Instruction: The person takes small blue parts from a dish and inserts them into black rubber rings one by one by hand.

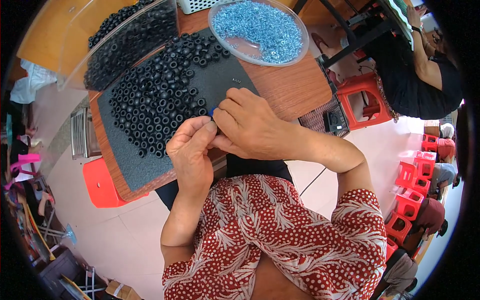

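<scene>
My left hand (194, 152) and my right hand (250, 122) meet above the near edge of the table, fingertips pinched together. Between them shows a small dark piece (218, 131), mostly covered by the fingers. A tiny bit of blue (212, 111) peeks out at the right hand's fingertips; whether it belongs to the dark piece, I cannot tell. Just beyond the hands, many round black hollow caps (160, 100) are spread over a dark grey mat (135, 172). A few tiny silvery bits (236, 80) lie on the mat's right part.
A clear plastic bin (132, 52) of black caps leans at the far left. At the far right, a round clear tray (231, 49) holds small pale blue pieces. Red stools (102, 185) stand beside the wooden table (295, 85). Another person (415, 75) sits at right.
</scene>
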